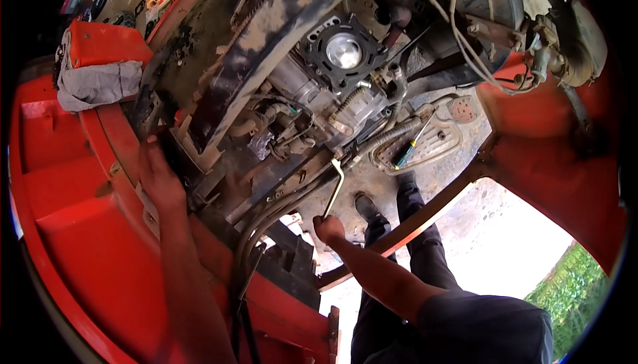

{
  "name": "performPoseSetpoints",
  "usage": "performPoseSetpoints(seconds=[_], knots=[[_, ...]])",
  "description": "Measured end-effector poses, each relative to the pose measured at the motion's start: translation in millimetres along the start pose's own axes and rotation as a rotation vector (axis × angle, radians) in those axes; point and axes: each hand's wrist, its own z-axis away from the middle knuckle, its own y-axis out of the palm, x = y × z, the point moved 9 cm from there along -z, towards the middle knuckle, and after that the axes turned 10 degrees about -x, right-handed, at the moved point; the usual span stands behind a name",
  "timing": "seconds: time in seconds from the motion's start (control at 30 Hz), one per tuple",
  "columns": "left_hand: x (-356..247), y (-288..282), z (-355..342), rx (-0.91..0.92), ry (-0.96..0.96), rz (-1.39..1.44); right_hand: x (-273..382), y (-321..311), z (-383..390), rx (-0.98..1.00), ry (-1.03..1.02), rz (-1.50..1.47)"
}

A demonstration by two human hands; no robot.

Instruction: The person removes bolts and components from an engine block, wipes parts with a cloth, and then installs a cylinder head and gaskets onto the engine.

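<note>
In my right hand (329, 230) is the lower end of a bent, offset metal wrench (336, 190). Its upper end reaches to the lower part of the engine (355, 108), beside hoses; whether it sits on a bolt I cannot tell. Above that, the engine's open cylinder shows a shiny piston top (344, 52). My left hand (161, 177) rests with fingers stretched out on the edge of the red body panel (86, 218), holding nothing that I can see. A screwdriver (407, 154) with a teal and yellow handle lies on the metal footplate (435, 139).
A grey cloth (100, 86) hangs over a red box-like part (109, 43) at the far left. A thick dirty frame beam (266, 48) crosses left of the engine. Black hoses (249, 234) run below, and a cable (462, 45) loops at the upper right.
</note>
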Motion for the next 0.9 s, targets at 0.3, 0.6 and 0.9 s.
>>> performPoseSetpoints(seconds=[0.3, 0.6, 0.9], knots=[[-9.7, 0.1, -3.0, -0.043, -0.024, -0.047, 2.9, -0.9, -4.8, -0.035, 0.038, 0.042], [-14.3, 2.3, -0.8, -0.009, 0.064, -0.006, 2.5, 4.0, -9.1, -0.034, 0.001, 0.01], [4.7, 0.9, -4.9, -0.028, -0.096, 0.088, -2.7, 11.2, -8.9, -0.013, 0.029, 0.019]])
